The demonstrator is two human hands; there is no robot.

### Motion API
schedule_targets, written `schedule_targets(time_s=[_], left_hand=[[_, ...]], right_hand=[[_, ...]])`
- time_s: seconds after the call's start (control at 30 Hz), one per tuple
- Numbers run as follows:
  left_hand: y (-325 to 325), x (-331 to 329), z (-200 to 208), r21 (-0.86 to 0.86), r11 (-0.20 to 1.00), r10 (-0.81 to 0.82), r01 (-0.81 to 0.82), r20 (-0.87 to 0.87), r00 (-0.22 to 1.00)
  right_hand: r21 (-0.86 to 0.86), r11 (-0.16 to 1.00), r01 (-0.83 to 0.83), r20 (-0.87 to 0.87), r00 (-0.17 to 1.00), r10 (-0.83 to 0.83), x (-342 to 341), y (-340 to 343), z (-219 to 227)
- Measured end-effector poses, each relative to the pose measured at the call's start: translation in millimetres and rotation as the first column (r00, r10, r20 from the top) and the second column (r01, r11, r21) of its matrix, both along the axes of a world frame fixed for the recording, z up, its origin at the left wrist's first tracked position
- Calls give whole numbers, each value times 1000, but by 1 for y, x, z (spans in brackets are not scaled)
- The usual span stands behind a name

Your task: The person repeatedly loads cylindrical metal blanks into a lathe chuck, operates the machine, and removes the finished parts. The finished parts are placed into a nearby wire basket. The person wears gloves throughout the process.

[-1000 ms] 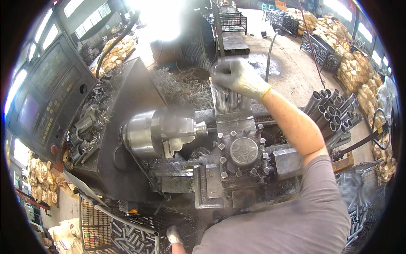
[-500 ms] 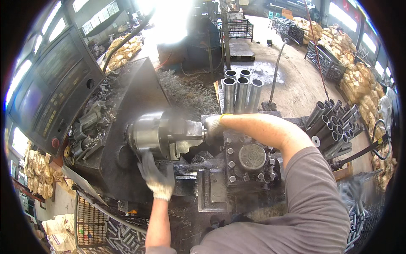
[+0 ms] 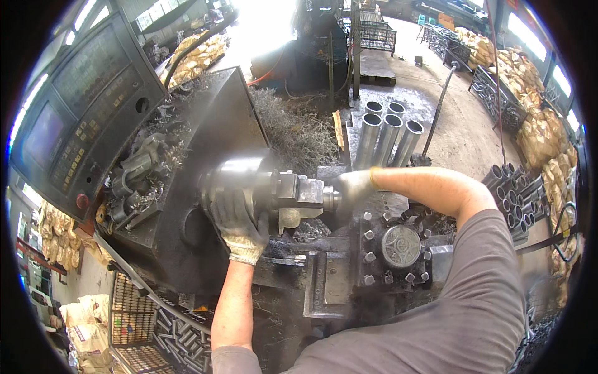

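A round steel lathe chuck with stepped jaws stands left of centre. My gloved left hand lies against its near side, fingers stretched over the rim and holding nothing. A short, shiny round end of a metal tube sticks out of the jaws to the right. Closed around its outer end is my gloved right hand, slightly blurred, hiding part of it. Nearer to me than the right hand sits the tool post, with square-headed bolts around a round cap.
Several upright steel tubes stand behind my right forearm, and more tubes are stacked at right. A control panel rises at left. Metal shavings heap behind the chuck. A wire basket with short tube pieces stands lower left.
My left hand has moved up onto the chuck from its lower edge. My right hand has shifted right, away from the jaws, and more of the tube end shows. The whole view has shifted somewhat.
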State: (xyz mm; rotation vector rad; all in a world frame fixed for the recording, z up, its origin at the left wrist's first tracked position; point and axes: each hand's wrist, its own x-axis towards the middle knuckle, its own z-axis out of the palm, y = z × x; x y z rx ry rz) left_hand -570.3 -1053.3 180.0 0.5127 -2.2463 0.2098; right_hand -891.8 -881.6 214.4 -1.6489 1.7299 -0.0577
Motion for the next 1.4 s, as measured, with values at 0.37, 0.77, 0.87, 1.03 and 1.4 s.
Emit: schedule_targets(time_s=[0.37,0.77,0.87,1.03,1.4], left_hand=[[-4,-2,-9,-41,999,29,-30,-24,999],[-4,0,-7,-39,999,-27,26,-45,999],[21,15,29,168,981,-102,94,42,994],[203,57,45,421,-401,-176,814,-907,382],[214,123,-81,457,-838,130,299,-364,922]], right_hand=[[51,997,58,289,955,-70,-2,-20,-14],[-371,887,275,-408,810,-422,-1,136,109],[-494,801,339,-444,693,-567,91,149,165],[-431,708,559,-33,775,-631,253,186,140],[434,453,779,479,226,-848,335,240,-104]])
